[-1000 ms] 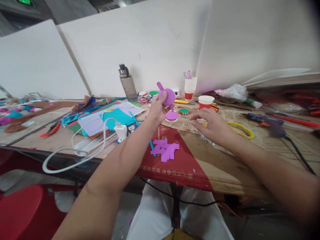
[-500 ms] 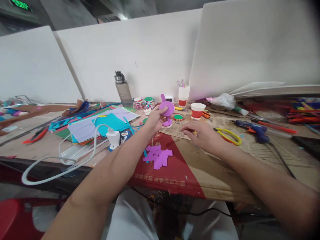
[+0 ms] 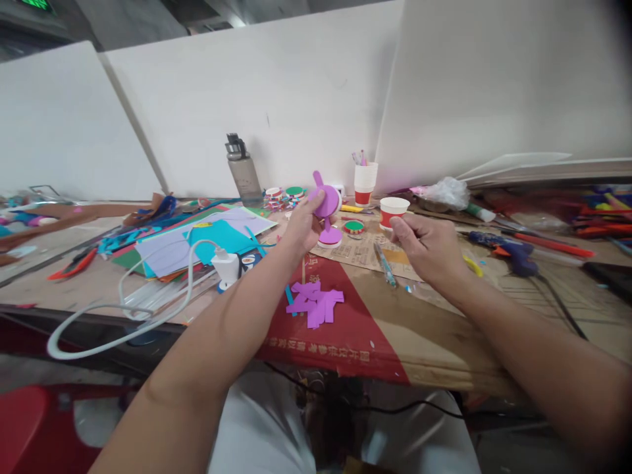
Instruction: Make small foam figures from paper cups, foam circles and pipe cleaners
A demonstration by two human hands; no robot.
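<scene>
My left hand (image 3: 307, 220) grips a purple craft piece (image 3: 328, 201), with the thumb pressed on its upper disc. A narrow tab rises from that disc, and a stem joins it to a second purple disc below, which has a white edge. My right hand (image 3: 427, 247) is closed, its thumb and fingers pressed together in front of a red and white paper cup (image 3: 394, 205). Whether anything is in those fingers is hidden. Between the hands lies a light blue pen-like tool (image 3: 386, 266). Cut purple strips (image 3: 318, 306) lie in a loose heap nearer to me.
A green-topped round piece (image 3: 353, 227) sits behind. Further off stand a grey bottle (image 3: 243, 174) and stacked cups (image 3: 365, 183) with pens. Coloured sheets (image 3: 168, 250) and a white charger cable (image 3: 191, 280) lie left. A blue glue gun (image 3: 518, 257) and yellow-handled scissors (image 3: 473, 266) lie right.
My right hand has moved right and its fingers have closed, uncovering the pen-like tool. My left hand still holds the purple piece, slightly turned. The view has shifted a little.
</scene>
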